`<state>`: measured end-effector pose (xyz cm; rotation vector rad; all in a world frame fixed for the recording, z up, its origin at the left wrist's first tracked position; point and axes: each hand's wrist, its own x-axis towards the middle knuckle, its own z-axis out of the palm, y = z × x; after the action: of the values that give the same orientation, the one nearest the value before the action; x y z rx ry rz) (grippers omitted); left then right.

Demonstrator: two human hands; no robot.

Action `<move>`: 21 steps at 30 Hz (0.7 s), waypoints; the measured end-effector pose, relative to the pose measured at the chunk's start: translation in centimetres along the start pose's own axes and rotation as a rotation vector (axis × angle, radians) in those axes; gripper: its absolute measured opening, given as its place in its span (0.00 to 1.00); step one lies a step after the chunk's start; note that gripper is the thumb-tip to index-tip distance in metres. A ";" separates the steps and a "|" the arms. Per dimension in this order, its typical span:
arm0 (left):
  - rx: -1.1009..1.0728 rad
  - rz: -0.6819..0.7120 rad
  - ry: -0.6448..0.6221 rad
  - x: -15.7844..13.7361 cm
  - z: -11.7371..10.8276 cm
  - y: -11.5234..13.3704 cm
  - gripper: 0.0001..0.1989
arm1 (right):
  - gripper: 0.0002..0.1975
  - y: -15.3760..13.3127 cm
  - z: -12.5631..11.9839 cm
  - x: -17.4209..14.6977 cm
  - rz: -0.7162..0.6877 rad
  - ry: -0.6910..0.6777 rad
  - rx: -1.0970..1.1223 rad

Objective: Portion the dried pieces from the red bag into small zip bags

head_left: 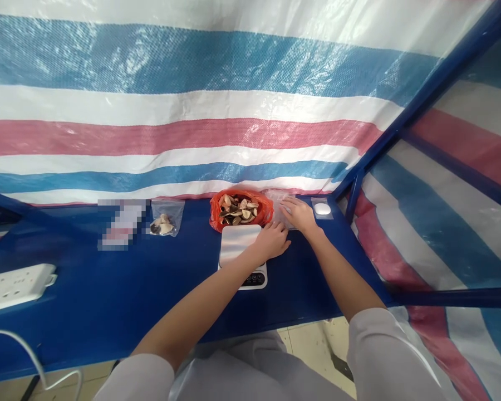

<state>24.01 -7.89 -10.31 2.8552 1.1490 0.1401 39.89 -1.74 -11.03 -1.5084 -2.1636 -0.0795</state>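
A small stack of clear plastic bags (272,194) lies at the back of the blue table, right of the orange bag. On the bags rests my right hand (299,215), its fingers stretched out and slightly apart. My left hand (271,243) reaches over the right side of a white kitchen scale (236,245), thumb apart from its bent fingers, near the lower edge of the bags. No object shows in it. Behind the scale, an open orange plastic bag (215,218) holds dried, dark-edged slices (239,210). The scale's black button panel (256,279) is partly covered by my left forearm.
Left of the orange bag lies a clear bag with a few slices (163,224), beside a blurred-out patch (123,225). A white power strip (19,287) with a cable sits at far left. A small packet with a white disc (322,209) lies at right, near a blue frame post (354,200).
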 end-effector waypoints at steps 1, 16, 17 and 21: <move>0.004 0.002 -0.002 0.0 0.0 0.0 0.22 | 0.15 -0.1 -0.2 0.1 0.001 0.012 0.037; -0.030 0.047 -0.005 0.1 0.5 -0.3 0.23 | 0.22 1.1 1.8 1.4 -0.187 -0.258 -0.111; -0.025 0.046 0.007 0.0 0.4 -0.2 0.23 | 0.22 1.1 1.8 1.3 -0.183 -0.254 -0.121; -0.009 0.022 0.025 0.0 0.3 0.2 0.23 | 0.23 1.4 1.9 1.4 -0.182 -0.244 -0.131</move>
<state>24.20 -8.03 -10.55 2.8674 1.1192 0.1825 40.14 0.58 -12.41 -1.4508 -2.5328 -0.1048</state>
